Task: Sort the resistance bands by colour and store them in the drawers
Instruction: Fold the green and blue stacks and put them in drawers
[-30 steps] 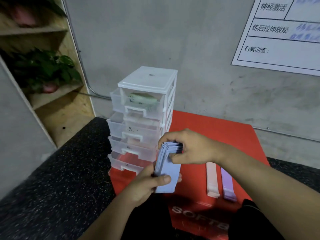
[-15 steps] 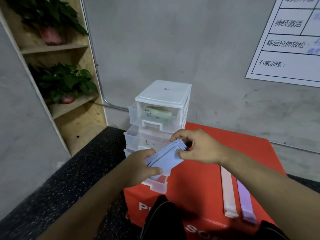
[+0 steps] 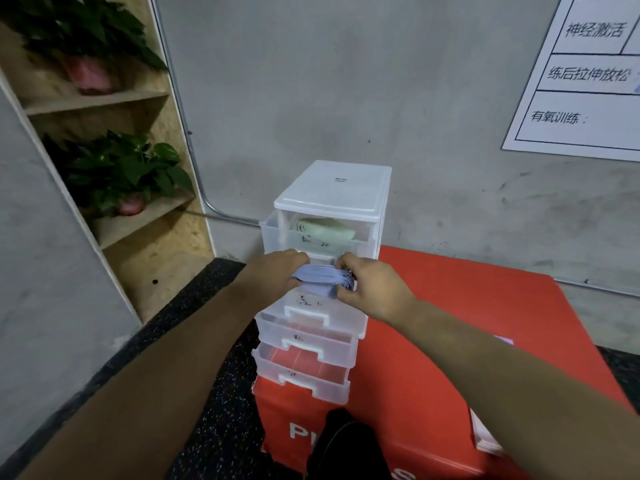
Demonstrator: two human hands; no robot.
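A folded stack of light blue resistance bands (image 3: 320,277) is held flat between both hands, right over the second drawer of the clear plastic drawer tower (image 3: 332,188). My left hand (image 3: 273,273) grips its left end and my right hand (image 3: 372,287) pinches its right end. The top drawer (image 3: 277,233) holds a folded green band (image 3: 327,228). Lower drawers (image 3: 304,341) stick out a little, and the bottom one shows something red inside. Part of a pale pink band (image 3: 485,438) and a sliver of a purple band (image 3: 504,340) show past my right forearm.
The tower stands on a red box (image 3: 467,323) with white lettering, against a grey concrete wall. A wooden shelf (image 3: 138,216) with potted plants (image 3: 128,171) is at the left. A white chart (image 3: 585,81) hangs at the upper right. Dark speckled flooring (image 3: 194,323) lies below.
Both hands have carried the blue stack up and forward from in front of the tower to the second drawer, turning it from tilted to flat. The camera has moved closer.
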